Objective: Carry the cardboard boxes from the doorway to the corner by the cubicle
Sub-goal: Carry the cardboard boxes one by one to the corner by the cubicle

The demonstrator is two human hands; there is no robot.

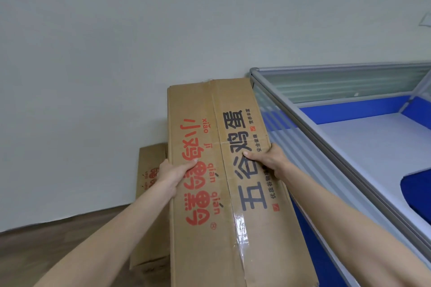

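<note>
While both bare arms reach forward in the head view, a long cardboard egg carton [224, 170] fills the centre, its top face printed with red characters on the left half and dark characters on the right, a strip of clear tape running down the seam. The left hand [173, 171] clamps the carton's left edge at about 9 o'clock, thumb pressed flat on the red print and fingers curled out of sight under the side. The right hand [268, 158] grips the right edge at about 3 o'clock, thumb lying on the top face, fingers wrapped around the side. A second cardboard box [151, 193] with matching red print stands on the wood-look floor [46, 251] at 8 o'clock, against the pale wall [116, 53] and partly hidden by the held carton. At 3 o'clock, just beside the carton, runs a blue cubicle partition [326, 128] with a grey metal rail and frosted panel, enclosing a pale desktop [373, 147].
</note>
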